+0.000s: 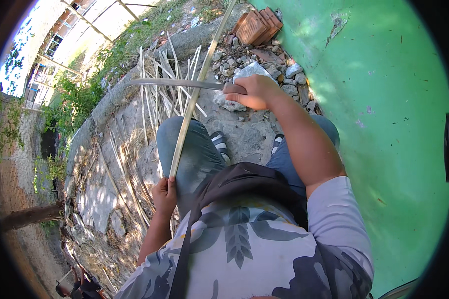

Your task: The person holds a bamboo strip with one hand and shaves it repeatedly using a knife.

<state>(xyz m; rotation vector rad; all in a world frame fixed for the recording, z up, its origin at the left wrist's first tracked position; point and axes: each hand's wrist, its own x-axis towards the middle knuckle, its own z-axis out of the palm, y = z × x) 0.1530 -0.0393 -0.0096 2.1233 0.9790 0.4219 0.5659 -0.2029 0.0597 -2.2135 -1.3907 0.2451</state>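
Observation:
My left hand [164, 196] is closed round the lower end of a long, pale bamboo strip [185, 124], beside my left knee. The strip rests against my thigh and slants up and away, past the top of the view. In my right hand [257, 92] is the handle of a long knife [172, 82], its slightly curved blade pointing left. The blade crosses the strip above knee height; whether its edge bites into the strip I cannot tell.
Split strips [164, 89] lie piled beyond my left knee, and more strips [127, 172] lie to the left. Rubble [289, 74] and stacked clay tiles [258, 26] are ahead. A green surface [394, 124] spans the right. Another person [82, 286] shows at lower left.

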